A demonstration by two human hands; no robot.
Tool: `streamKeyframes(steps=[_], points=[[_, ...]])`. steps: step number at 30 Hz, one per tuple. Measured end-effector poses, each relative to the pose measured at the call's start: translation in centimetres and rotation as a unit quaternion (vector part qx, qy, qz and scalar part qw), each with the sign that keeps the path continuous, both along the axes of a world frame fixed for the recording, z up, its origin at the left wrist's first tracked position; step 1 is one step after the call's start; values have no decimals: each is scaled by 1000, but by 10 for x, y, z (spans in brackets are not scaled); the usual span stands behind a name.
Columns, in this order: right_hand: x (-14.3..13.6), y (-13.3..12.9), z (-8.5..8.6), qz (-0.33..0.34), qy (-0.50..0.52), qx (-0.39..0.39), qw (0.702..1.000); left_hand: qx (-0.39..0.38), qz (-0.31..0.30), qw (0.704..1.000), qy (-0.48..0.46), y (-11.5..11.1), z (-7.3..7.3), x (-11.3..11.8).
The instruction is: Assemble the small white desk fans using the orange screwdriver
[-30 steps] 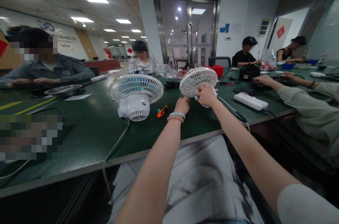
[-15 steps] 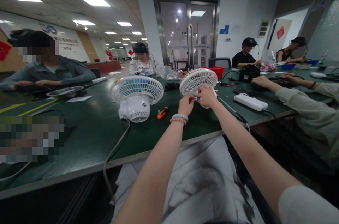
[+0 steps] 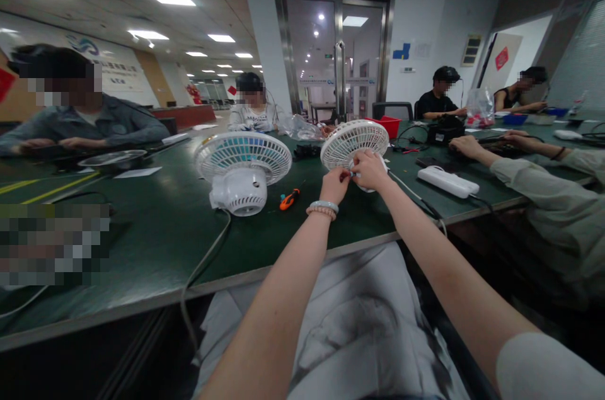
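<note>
A white fan (image 3: pixel 354 139) lies tilted on the green table, its round grille facing away from me. At its near side my left hand (image 3: pixel 335 185) is closed, fingertips pinched on something too small to make out. My right hand (image 3: pixel 368 169) is closed too, its fingertips meeting the left ones against the fan's base, which it mostly hides. To the left stands a second white fan (image 3: pixel 243 189) with blue blades behind its grille and a cable hanging over the table edge. An orange and black screwdriver (image 3: pixel 289 200) lies between the fans.
A white power strip (image 3: pixel 448 181) lies on the right, near another person's hands and sleeves (image 3: pixel 534 167). A red bin (image 3: pixel 389 127), plastic bags (image 3: pixel 302 128) and a black bag (image 3: pixel 445 130) are farther back. People sit around the table (image 3: pixel 155 249).
My fingertips have drawn closer together at the fan's base, covering most of the small teal-tipped piece seen between them before. The view has shifted slightly.
</note>
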State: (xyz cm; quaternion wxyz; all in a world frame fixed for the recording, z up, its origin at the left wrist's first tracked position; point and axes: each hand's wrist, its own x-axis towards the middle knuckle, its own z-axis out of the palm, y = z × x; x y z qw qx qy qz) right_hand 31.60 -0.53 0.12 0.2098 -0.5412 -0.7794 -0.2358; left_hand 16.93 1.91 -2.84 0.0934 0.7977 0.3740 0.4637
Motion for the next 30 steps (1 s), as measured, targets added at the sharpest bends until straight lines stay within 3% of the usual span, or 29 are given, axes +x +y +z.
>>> streamKeyframes(steps=[30], points=[[-4, -4, 1, -8, 14, 1, 1000, -31, 26, 999, -25, 6, -3, 1]])
